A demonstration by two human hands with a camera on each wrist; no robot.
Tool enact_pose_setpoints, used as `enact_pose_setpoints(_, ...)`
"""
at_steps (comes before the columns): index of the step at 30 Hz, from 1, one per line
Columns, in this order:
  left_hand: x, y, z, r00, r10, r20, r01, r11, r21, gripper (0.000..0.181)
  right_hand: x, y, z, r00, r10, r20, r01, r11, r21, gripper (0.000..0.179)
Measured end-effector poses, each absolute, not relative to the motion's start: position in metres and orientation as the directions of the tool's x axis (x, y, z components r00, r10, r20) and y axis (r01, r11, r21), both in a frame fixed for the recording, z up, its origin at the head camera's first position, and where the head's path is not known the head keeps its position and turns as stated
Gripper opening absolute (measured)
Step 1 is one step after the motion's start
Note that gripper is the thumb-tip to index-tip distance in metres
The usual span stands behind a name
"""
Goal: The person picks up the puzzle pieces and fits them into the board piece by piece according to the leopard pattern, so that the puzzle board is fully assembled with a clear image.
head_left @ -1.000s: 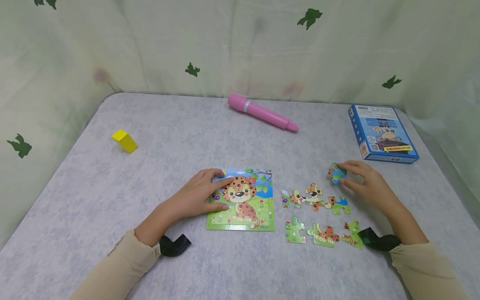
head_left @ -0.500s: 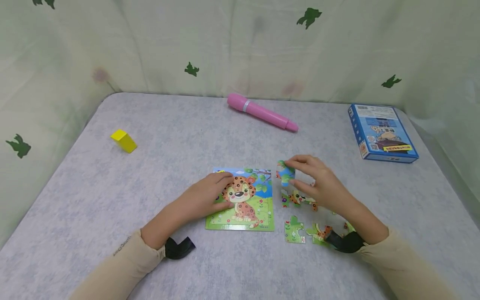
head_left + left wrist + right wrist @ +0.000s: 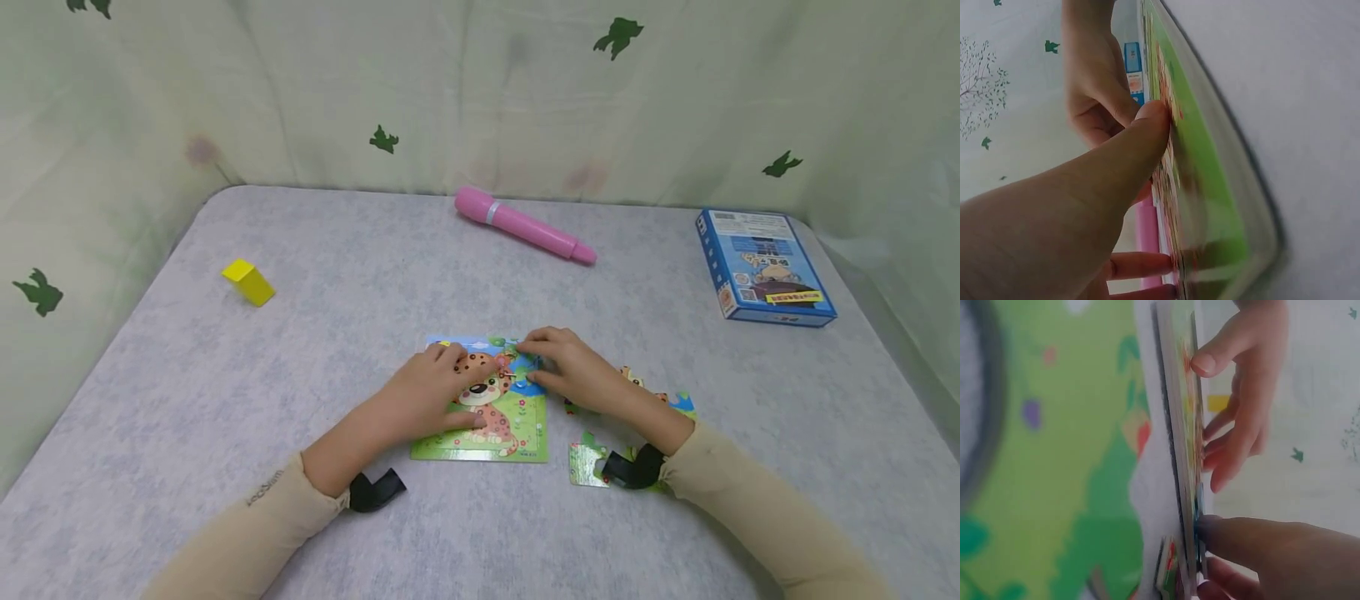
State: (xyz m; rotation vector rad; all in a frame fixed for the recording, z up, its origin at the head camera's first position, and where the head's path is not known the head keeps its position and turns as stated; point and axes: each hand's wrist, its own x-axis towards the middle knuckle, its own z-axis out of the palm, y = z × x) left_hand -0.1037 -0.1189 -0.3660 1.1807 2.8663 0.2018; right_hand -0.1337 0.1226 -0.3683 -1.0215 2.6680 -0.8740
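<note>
A square jigsaw board (image 3: 480, 452) with a picture of a spotted cub lies flat on the table. My left hand (image 3: 420, 396) rests on its left half, fingers spread over the cub's head and thumb lower on the picture. At the board's upper right corner, my right hand (image 3: 577, 371) pinches a blue and green puzzle piece (image 3: 522, 385) between thumb and fingers, down at the board's surface. In the right wrist view, the right thumb (image 3: 1235, 534) presses close to the board's face. Part of the piece is hidden by the fingers.
Several loose puzzle pieces lie right of the board, among them a green one (image 3: 585, 460) and a blue one (image 3: 682, 403), partly hidden under the right forearm. Farther back are a pink toy microphone-shaped stick (image 3: 528, 227), a blue box (image 3: 768, 271) and a yellow block (image 3: 249, 282).
My right hand has carried the puzzle piece leftward from beyond the loose pieces onto the board's upper right corner. My left hand has slid slightly right on the board.
</note>
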Motion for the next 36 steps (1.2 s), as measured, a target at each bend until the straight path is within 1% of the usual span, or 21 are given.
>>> enact_pose_setpoints(5, -0.1019, -0.1125, -0.3623, -0.703, 0.711, -0.004, 0.711, 0.703, 0.02, 0.07, -0.1359, 0.1232, -0.371, -0.743, -0.666, 0.063, -0.571, 0.581, -0.58, 0.04)
enact_pose_setpoints(9, -0.1014, -0.1106, -0.3596, -0.71, 0.703, -0.04, 0.704, 0.71, -0.017, 0.069, -0.1386, 0.1234, -0.3736, -0.727, -0.682, 0.076, -0.591, 0.566, -0.574, 0.04)
enact_pose_setpoints(16, -0.1004, -0.1138, -0.3614, -0.729, 0.683, -0.04, 0.683, 0.73, 0.027, 0.068, -0.1409, 0.1215, -0.3749, -0.714, -0.695, 0.087, -0.611, 0.557, -0.563, 0.043)
enact_pose_setpoints(21, -0.0996, -0.1166, -0.3638, -0.738, 0.673, -0.037, 0.67, 0.739, 0.069, 0.066, -0.1403, 0.1214, -0.3704, -0.719, -0.695, 0.03, -0.589, 0.586, -0.556, 0.045)
enact_pose_setpoints(25, -0.0993, -0.1173, -0.3648, -0.73, 0.683, -0.032, 0.678, 0.729, 0.097, 0.065, -0.1416, 0.1241, -0.3673, -0.719, -0.695, -0.006, -0.569, 0.593, -0.57, 0.044)
enact_pose_setpoints(32, -0.0988, -0.1154, -0.3631, -0.717, 0.695, -0.055, 0.689, 0.719, 0.089, 0.062, -0.1412, 0.1268, -0.3681, -0.727, -0.686, -0.019, -0.576, 0.625, -0.527, 0.045)
enact_pose_setpoints(36, -0.0989, -0.1147, -0.3631, -0.724, 0.687, -0.067, 0.682, 0.727, 0.081, 0.063, -0.1409, 0.1288, -0.3686, -0.717, -0.695, -0.054, -0.566, 0.625, -0.538, 0.05)
